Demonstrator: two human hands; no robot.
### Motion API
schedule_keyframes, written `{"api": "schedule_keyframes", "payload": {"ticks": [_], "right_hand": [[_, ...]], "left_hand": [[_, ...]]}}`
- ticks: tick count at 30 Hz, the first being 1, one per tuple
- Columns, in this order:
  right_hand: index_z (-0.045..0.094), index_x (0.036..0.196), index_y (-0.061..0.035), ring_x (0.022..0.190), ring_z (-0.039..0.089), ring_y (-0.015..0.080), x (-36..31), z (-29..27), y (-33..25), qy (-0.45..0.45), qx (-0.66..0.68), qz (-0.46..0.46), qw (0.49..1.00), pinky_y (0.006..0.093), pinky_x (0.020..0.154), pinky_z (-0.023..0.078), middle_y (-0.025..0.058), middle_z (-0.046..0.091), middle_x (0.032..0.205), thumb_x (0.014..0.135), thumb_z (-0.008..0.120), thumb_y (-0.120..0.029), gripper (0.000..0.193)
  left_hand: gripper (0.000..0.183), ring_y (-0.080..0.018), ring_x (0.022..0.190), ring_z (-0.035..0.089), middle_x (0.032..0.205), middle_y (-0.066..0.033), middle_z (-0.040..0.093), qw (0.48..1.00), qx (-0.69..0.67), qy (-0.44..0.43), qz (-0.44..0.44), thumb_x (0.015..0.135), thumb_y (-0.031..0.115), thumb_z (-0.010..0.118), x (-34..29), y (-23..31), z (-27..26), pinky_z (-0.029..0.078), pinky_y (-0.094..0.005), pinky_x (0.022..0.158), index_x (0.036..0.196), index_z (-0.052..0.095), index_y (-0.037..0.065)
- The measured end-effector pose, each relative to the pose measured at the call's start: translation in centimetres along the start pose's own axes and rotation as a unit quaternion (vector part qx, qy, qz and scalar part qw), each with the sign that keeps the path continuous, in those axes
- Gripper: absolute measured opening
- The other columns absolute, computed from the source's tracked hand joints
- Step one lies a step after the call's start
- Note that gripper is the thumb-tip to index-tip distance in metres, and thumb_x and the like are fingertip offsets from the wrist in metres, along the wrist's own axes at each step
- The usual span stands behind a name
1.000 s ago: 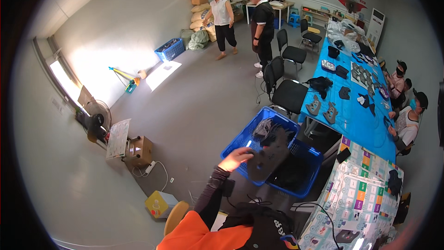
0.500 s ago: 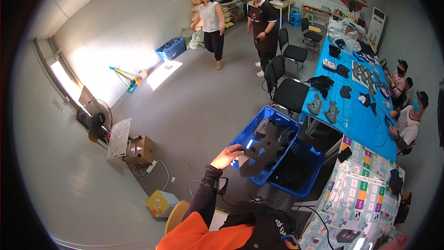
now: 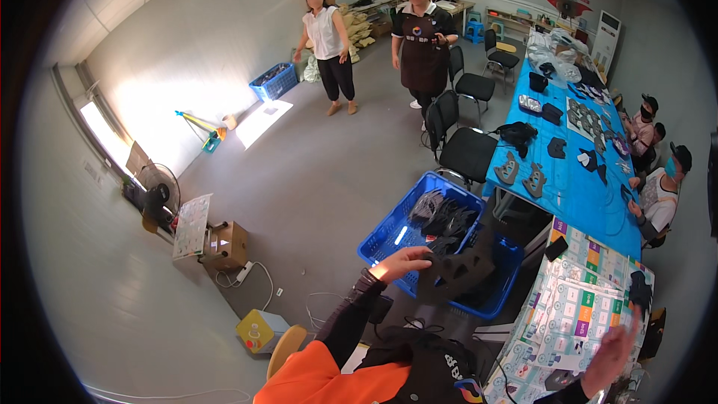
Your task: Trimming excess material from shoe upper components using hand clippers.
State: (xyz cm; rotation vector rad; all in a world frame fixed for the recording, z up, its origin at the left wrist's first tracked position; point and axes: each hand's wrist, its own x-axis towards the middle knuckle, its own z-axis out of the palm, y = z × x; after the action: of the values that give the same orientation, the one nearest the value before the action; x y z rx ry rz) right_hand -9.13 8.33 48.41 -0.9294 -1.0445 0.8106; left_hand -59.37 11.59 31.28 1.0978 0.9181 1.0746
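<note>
My left hand (image 3: 404, 262) pinches one end of a flat dark grey cut-out piece (image 3: 460, 273), with angular holes and a curved, jagged outline. The piece hangs tilted over two blue plastic crates. In the farther crate (image 3: 385, 236) lie black and dark grey pieces, some apparently in clear plastic. Part of the nearer crate (image 3: 512, 273) is hidden behind the held piece. At the lower right my right hand (image 3: 609, 355), slightly blurred, is over the paper-covered table (image 3: 538, 344), fingers stretched out and holding nothing visible. A small black cloth-like item (image 3: 639, 289) lies just beyond its fingertips.
A black phone-like object (image 3: 556, 249) lies on the printed sheets. Similar grey pieces (image 3: 535, 181) rest on the long blue-covered table (image 3: 550, 164), where people (image 3: 662, 198) sit along the right side. Black chairs (image 3: 467, 150) line its left. Two people (image 3: 422, 45) stand farther back.
My left hand moved right and slightly down with the grey piece, uncovering more of the farther crate. My right hand came up into view over the table. The two standing people turned and shifted.
</note>
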Motion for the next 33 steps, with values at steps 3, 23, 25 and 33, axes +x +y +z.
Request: {"api": "schedule_keyframes", "payload": {"ticks": [3, 23, 25, 33], "right_hand": [[0.04, 0.148, 0.0061, 0.06, 0.042, 0.0062, -1.2, 3.8, 1.9, -0.077, -0.038, 0.108, 0.99, 0.0198, 0.055, 0.032, 0.0003, 0.048, 0.072, 0.1, 0.049, -0.017, 0.054], [0.066, 0.112, 0.0015, 0.079, 0.069, 0.014, -5.8, 8.7, 9.1, -0.293, -0.115, 0.255, 0.914, 0.0263, 0.068, 0.049, 0.0101, 0.074, 0.088, 0.103, 0.055, -0.014, 0.021], [0.066, 0.115, 0.0013, 0.08, 0.069, 0.0139, -5.6, 7.3, 8.9, -0.283, -0.138, 0.269, 0.91, 0.0268, 0.072, 0.051, 0.0087, 0.074, 0.087, 0.101, 0.059, -0.013, 0.022], [0.046, 0.143, -0.0008, 0.076, 0.065, 0.0142, 9.9, 5.5, -10.2, 0.133, -0.008, -0.158, 0.978, 0.0265, 0.058, 0.051, 0.0168, 0.071, 0.106, 0.099, 0.057, -0.017, 0.048]], "left_hand": [[0.025, -0.0091, 0.105, 0.061, 0.109, -0.0014, 0.068, 0.996, -0.023, -0.084, -0.003, 0.101, 0.017, 0.061, 1.5, 0.3, 2.2, 0.045, -0.0269, 0.099, 0.122, 0.062, 0.003], [0.029, -0.0081, 0.106, 0.059, 0.113, -0.0015, 0.067, 0.982, -0.041, -0.181, -0.029, 0.102, 0.02, 0.062, 1.4, -0.1, 6.4, 0.046, -0.0268, 0.098, 0.123, 0.061, 0.001], [0.031, -0.0086, 0.107, 0.059, 0.113, -0.0018, 0.066, 0.982, 0.035, -0.186, -0.017, 0.102, 0.021, 0.063, 3.0, -0.2, 7.2, 0.046, -0.027, 0.098, 0.124, 0.061, 0.0], [0.022, -0.0096, 0.101, 0.062, 0.107, -0.0014, 0.069, 0.999, -0.014, 0.034, -0.01, 0.098, 0.011, 0.064, 1.1, -0.9, 3.9, 0.048, -0.0257, 0.091, 0.117, 0.064, -0.001]]}}
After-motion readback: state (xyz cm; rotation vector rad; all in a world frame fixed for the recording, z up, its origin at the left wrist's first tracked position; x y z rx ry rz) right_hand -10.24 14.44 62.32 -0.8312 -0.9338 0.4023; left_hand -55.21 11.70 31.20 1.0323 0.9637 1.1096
